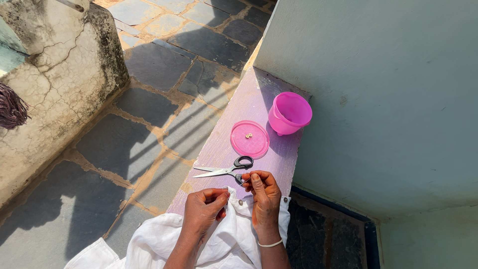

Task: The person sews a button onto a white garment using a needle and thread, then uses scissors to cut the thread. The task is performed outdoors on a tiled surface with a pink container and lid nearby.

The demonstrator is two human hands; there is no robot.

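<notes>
At six o'clock, the left hand [204, 209] bunches the white cloth [229, 239] taut while the right hand [263, 194] pinches something too small to tell. Scissors [226, 171] lie at twelve o'clock of the hands, within easy reach.

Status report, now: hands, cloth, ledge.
Left hand and right hand both pinch white garment. Scissors lie open just ahead. Pink lid, pink tub beyond.

Both the left hand [203, 209] and right hand [263, 193] pinch white cloth [234, 239] beside scissors [226, 171].
</notes>
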